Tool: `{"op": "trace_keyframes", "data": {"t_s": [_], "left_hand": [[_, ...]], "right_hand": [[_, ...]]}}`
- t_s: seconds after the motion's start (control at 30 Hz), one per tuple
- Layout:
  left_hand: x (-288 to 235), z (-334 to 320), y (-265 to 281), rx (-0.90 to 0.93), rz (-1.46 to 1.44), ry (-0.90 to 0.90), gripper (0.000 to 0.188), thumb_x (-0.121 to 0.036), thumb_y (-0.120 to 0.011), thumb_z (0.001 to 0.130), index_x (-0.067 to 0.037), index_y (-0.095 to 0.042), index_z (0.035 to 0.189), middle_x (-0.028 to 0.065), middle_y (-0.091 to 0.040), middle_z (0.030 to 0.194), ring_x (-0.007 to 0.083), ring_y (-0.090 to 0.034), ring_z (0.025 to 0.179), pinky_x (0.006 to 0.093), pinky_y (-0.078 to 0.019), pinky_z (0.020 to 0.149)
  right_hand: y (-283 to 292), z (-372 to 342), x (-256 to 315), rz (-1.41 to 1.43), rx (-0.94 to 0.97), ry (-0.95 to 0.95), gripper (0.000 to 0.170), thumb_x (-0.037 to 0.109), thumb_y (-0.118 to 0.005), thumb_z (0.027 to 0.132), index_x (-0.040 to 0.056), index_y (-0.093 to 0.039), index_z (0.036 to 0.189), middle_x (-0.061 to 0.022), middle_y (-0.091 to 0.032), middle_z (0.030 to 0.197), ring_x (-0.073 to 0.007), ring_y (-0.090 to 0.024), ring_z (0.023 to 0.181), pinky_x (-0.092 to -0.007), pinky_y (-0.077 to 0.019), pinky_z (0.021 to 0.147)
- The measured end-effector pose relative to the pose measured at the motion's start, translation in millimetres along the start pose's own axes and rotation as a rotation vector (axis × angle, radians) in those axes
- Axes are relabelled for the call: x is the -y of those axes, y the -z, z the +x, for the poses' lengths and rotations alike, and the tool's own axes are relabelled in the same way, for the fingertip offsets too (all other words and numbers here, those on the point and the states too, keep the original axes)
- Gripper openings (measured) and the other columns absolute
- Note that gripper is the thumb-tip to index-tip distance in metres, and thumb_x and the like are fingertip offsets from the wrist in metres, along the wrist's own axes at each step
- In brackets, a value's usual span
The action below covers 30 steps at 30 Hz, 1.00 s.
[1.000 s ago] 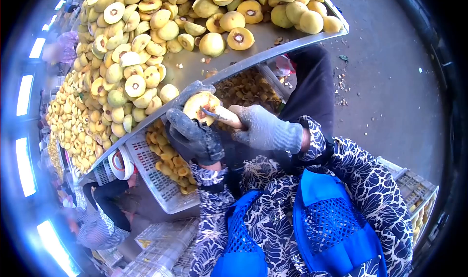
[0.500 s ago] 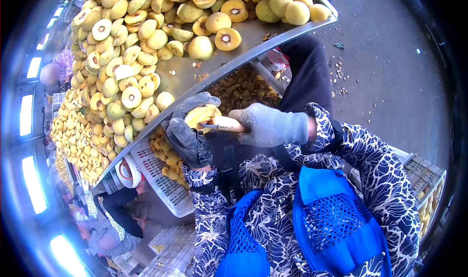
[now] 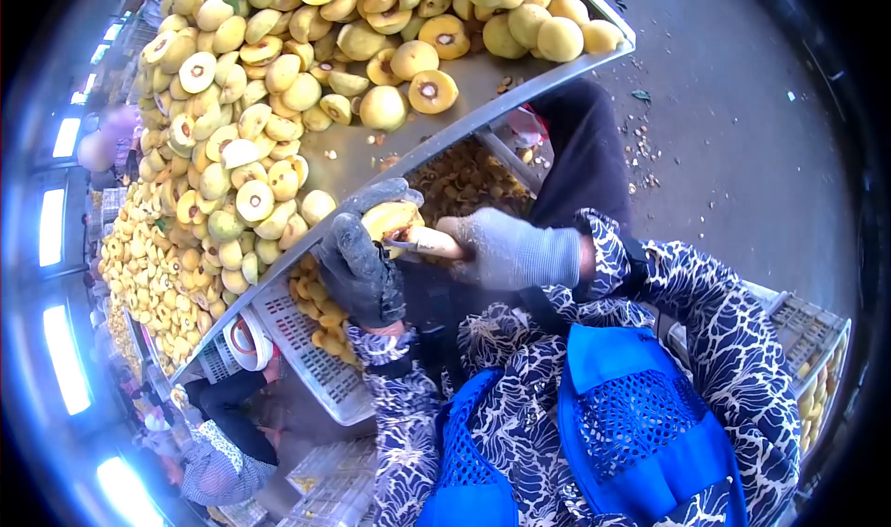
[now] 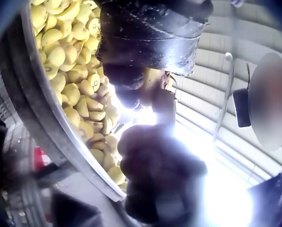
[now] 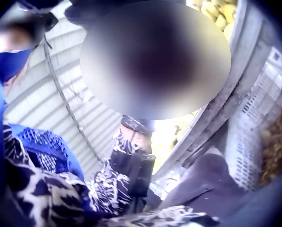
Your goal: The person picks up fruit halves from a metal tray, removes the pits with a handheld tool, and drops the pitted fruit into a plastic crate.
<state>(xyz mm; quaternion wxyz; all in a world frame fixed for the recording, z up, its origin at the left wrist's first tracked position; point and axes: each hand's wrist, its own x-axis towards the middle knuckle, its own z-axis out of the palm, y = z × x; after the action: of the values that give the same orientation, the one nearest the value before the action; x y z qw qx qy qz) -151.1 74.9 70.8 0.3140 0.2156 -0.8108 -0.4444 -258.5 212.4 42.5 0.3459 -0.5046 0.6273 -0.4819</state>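
Note:
In a dark grey, stained glove, my left hand (image 3: 357, 263) holds a yellow peach half (image 3: 390, 219), fingers around its far side and thumb at the near side. My right hand (image 3: 515, 249), in a lighter grey glove, grips the pale wooden handle of a pitting knife (image 3: 436, 242). The knife's curved metal tip sits at the brownish centre of the peach half. From the left wrist, the dark glove (image 4: 150, 40) appears above and the right fist (image 4: 160, 172) below, with the handle (image 4: 164, 106) between them. A blurred patch hides the hands' work in the right wrist view.
A metal-rimmed table (image 3: 501, 100) heaped with whole and halved peaches (image 3: 255, 200) stands just beyond my hands. Below its edge are a white crate (image 3: 320, 374) with peach halves and a container of brown scraps (image 3: 469, 179). Another person (image 3: 227, 453) sits at lower left; a crate (image 3: 817, 341) stands at right.
The peach half has tipped in the left hand, so its cut face no longer points squarely at the head camera. The knife handle has swung nearer level; both hands keep their grip.

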Motion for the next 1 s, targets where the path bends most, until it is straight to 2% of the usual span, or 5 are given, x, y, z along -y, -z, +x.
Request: {"op": "trace_keyframes", "data": {"t_s": [0.27, 0.33, 0.7, 0.9, 1.0], "left_hand": [[2, 3, -16, -0.276, 0.179, -0.121, 0.057, -0.039, -0.032, 0.102, -0.001, -0.073, 0.092, 0.0117, -0.072, 0.088, 0.0283, -0.068, 0.082, 0.0399, -0.053, 0.08], [7, 4, -12, -0.258, 0.077, -0.058, 0.061, -0.044, -0.03, 0.101, -0.001, -0.072, 0.092, 0.0121, -0.072, 0.087, 0.0279, -0.068, 0.082, 0.0387, -0.0528, 0.079], [21, -10, -44, -0.328, -0.646, 0.253, 0.073, -0.063, -0.021, 0.1, 0.0, -0.058, 0.104, 0.0159, -0.065, 0.092, 0.024, -0.061, 0.076, 0.0341, -0.0532, 0.073], [21, -17, -40, -0.406, -0.825, 0.344, 0.061, -0.059, -0.032, 0.1, -0.003, -0.055, 0.107, 0.0123, -0.062, 0.094, 0.0201, -0.061, 0.08, 0.0317, -0.0536, 0.071], [27, -21, -39, -0.417, -0.559, 0.324, 0.053, -0.051, -0.042, 0.1, -0.001, -0.053, 0.113, 0.0108, -0.062, 0.098, 0.0192, -0.061, 0.083, 0.0299, -0.0534, 0.068]], "right_hand": [[-4, 6, -1, -0.122, 0.012, -0.081, 0.02, 0.02, -0.063, 0.085, 0.0032, -0.055, 0.092, -0.0217, -0.063, 0.071, -0.0414, -0.065, 0.072, -0.0499, -0.0504, 0.064], [-10, 5, -11, 0.054, -0.011, 0.039, 0.02, 0.02, -0.063, 0.085, 0.0035, -0.055, 0.092, -0.0216, -0.064, 0.071, -0.0415, -0.065, 0.072, -0.0501, -0.0507, 0.065], [-16, 8, -24, -0.507, -0.111, -0.005, 0.026, 0.023, -0.066, 0.082, 0.0069, -0.05, 0.095, -0.0138, -0.064, 0.069, -0.0346, -0.066, 0.064, -0.0455, -0.0515, 0.055], [-20, 28, -60, -0.554, -0.066, 0.264, 0.022, 0.023, -0.063, 0.082, 0.0103, -0.052, 0.096, -0.0104, -0.064, 0.079, -0.0329, -0.066, 0.068, -0.0449, -0.0519, 0.054], [-15, 39, -70, -0.576, -0.037, 0.399, 0.021, 0.025, -0.061, 0.081, 0.0118, -0.052, 0.096, -0.0091, -0.062, 0.08, -0.0327, -0.066, 0.067, -0.0445, -0.0519, 0.054]]}}
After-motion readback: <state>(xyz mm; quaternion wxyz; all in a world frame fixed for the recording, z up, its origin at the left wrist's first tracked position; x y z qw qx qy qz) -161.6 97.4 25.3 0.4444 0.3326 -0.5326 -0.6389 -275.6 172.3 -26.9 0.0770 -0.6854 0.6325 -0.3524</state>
